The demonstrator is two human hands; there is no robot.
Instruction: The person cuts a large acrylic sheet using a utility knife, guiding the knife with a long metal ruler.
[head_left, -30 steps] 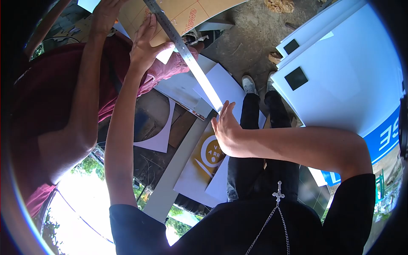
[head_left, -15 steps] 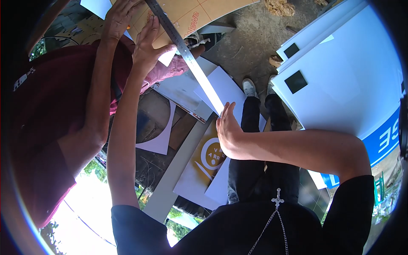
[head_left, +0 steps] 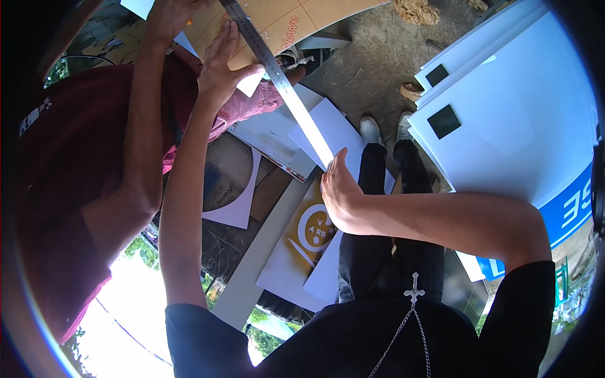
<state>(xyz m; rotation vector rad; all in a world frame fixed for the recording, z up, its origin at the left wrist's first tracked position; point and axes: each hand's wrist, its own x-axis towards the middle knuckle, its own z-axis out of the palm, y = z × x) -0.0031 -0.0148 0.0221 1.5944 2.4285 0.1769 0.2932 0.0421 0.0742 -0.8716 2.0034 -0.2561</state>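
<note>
A long metal ruler (head_left: 277, 79) runs diagonally from the brown printed board (head_left: 309, 17) at the top down to my right hand (head_left: 340, 189). That hand is at the ruler's lower end, its fingers pressed together around the end. My left hand (head_left: 220, 72) lies beside the ruler's upper part, fingers stretched over the board's edge and thumb spread toward the ruler. Another person's hand (head_left: 170, 22) rests near the board at the upper left.
A co-worker in a dark red shirt (head_left: 94, 138) stands close at the left. White panels with black squares (head_left: 504, 107) lean at the right. Below the ruler lie white sheets and a panel with a yellow-and-white print (head_left: 315, 230).
The other person's hand has shifted slightly up and left. My hands and the ruler hold nearly the same place.
</note>
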